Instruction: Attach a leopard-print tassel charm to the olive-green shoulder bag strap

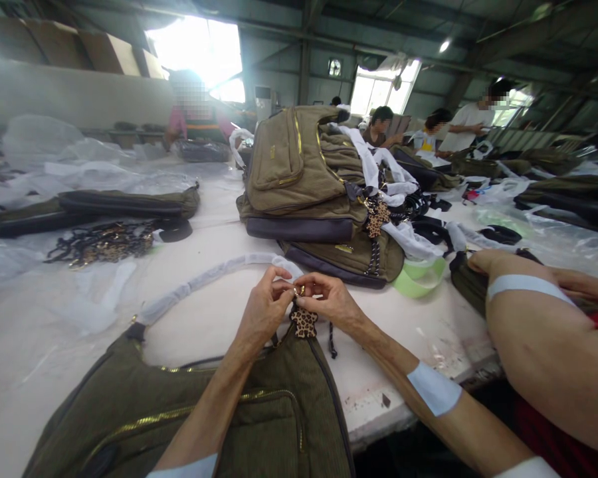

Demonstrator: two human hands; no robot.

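Small gold-coloured metal clasp [299, 291]: held between both sets of fingertips, by the right-hand end of the strap; finer parts too small to make out.
Left hand [265, 302]: thumb and bent fingers drawn nearly tip to tip, pinching the metal from the left.
Right hand [335, 302]: thumb and forefinger closed in a matching pinch from the right, other fingers folded; exact split of the metal between the two grips hidden.
Flat tan-and-black leopard-print charm [303, 323]: just below the fingertips, over the bag's upper right edge, apparently joined to the clasp.
Olive-green corduroy bag with gold zips [259, 425]: lying on the pale worktable [369, 372], partly under the left forearm.
Long strap in white wrapping [194, 289]: arched across the table beyond the bag.
Good fastening: probably best to steady one side of the metal with one pinch and work the other side with the opposite thumb.
Likely snags: white wrapping or thin black cord [333, 342] caught in the metal; better to hold both clear and avoid tugging the charm.
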